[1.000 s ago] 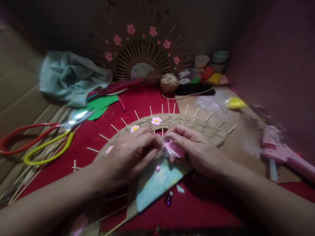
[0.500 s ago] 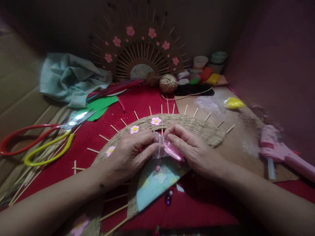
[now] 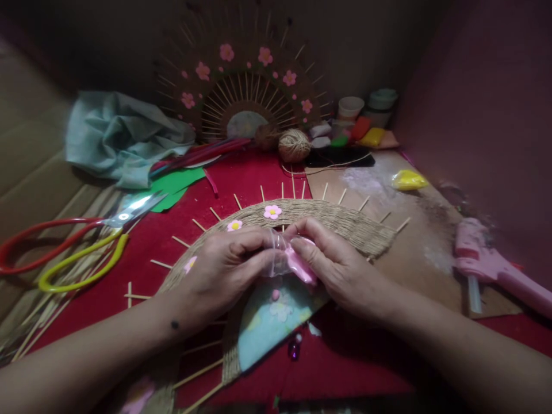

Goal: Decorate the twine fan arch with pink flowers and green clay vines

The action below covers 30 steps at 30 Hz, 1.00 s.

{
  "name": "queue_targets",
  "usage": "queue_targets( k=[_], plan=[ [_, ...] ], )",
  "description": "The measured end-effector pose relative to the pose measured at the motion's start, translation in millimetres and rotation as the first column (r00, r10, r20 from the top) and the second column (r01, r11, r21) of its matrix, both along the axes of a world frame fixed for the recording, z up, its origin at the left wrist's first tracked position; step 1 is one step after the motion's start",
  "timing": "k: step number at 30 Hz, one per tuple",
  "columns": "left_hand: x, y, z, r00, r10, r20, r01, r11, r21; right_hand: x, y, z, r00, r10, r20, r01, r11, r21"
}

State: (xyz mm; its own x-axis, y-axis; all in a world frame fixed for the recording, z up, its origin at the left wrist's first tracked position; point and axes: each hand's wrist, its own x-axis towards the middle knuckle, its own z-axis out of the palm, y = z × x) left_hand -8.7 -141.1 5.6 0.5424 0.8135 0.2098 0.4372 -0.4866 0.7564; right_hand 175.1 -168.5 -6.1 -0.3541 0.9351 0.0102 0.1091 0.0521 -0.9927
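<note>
Both hands pinch one little clear bag of pink clay (image 3: 290,261): the left hand (image 3: 224,267) grips its mouth and the right hand (image 3: 334,264) squeezes the pink end. They hold it just above the rope fan (image 3: 345,221), near its pink flowers (image 3: 272,212).

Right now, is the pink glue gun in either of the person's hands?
No. The pink glue gun lies on the brown board at the right, while both hands pinch a small clear bag of pink clay.
</note>
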Motion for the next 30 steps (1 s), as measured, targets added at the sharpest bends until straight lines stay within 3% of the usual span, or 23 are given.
queue_targets(
  k=[10,22,26,30],
  plan=[
    [1.0,-0.8,-0.9,0.99,-0.127,-0.054,0.127,0.992,0.006,-1.0,-2.4,-3.5,1.0,-0.029,-0.007,0.029,1.0,-0.004],
    [-5.3,-1.4,-2.7,0.986,-0.114,-0.119,0.134,0.976,0.173,0.6,0.0,-3.4,0.999,-0.038,0.02,0.037,0.999,0.03],
    [-4.0,-1.8,-2.0,0.987,-0.13,-0.099,0.148,0.967,0.208,0.4,-1.6,-3.0,0.999,0.004,-0.036,-0.007,0.997,-0.072],
    [-3.2,-4.2,1.6,0.987,-0.12,-0.107,0.138,0.975,0.176,-0.9,-3.5,-2.4,0.966,0.053,-0.251,-0.114,0.966,-0.232]
  ],
)
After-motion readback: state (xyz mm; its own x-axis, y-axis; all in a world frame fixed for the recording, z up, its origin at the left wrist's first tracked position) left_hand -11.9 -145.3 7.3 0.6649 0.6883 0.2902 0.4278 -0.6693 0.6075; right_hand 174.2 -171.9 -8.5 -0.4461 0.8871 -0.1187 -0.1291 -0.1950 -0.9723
